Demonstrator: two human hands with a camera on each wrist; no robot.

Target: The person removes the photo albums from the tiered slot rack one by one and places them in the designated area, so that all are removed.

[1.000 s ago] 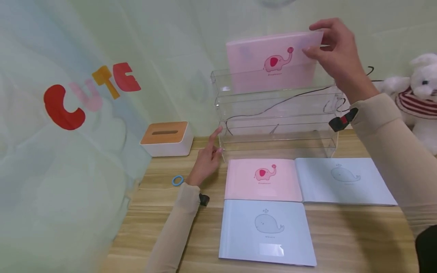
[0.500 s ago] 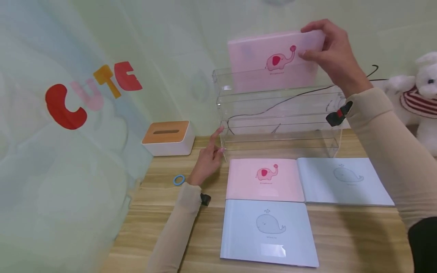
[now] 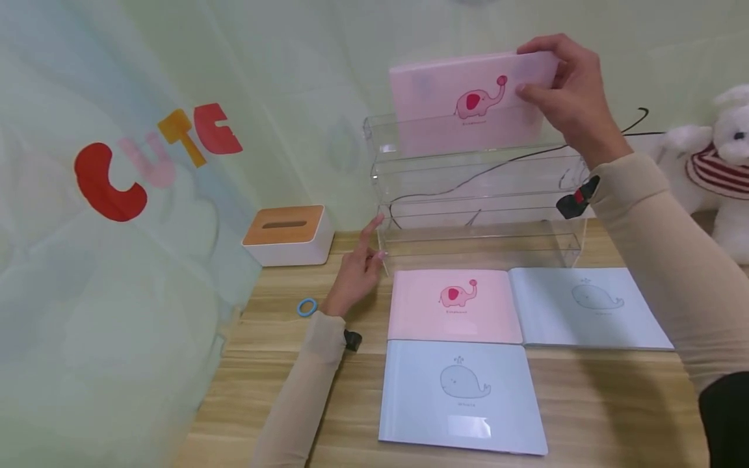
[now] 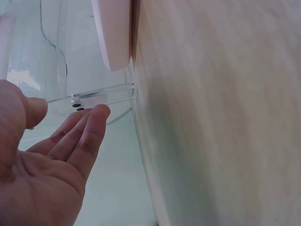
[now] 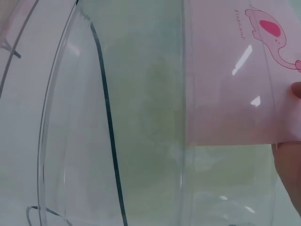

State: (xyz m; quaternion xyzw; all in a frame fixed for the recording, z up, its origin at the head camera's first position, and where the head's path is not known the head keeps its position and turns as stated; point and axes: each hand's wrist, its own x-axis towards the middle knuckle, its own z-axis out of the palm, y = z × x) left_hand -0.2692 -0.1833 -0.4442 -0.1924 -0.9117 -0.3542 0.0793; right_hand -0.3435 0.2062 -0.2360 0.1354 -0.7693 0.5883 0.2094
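Observation:
My right hand (image 3: 579, 97) holds a pink elephant book (image 3: 433, 97) by its upper right corner, thumb on the cover and fingers over the top behind. The book stands nearly upright in the top tier of a clear acrylic rack (image 3: 474, 214), its lower part behind the see-through front lip. In the right wrist view the bottom edge of the pink elephant book (image 5: 221, 113) lines up with the tier's ledge. My left hand (image 3: 354, 273) touches the rack's left side. The left wrist view shows that hand's fingers (image 4: 87, 143) extended against the clear side panel.
Before the rack lie another pink elephant book (image 3: 427, 312), a blue whale book (image 3: 409, 396) below it and a second blue whale book (image 3: 550, 318) to the right. A tissue box (image 3: 292, 253) and blue ring (image 3: 307, 307) sit left, a white plush toy (image 3: 731, 214) right.
My right hand has shifted slightly left along the book's top and closed more firmly on its corner. The book has barely moved, and my left hand stays at the rack's side.

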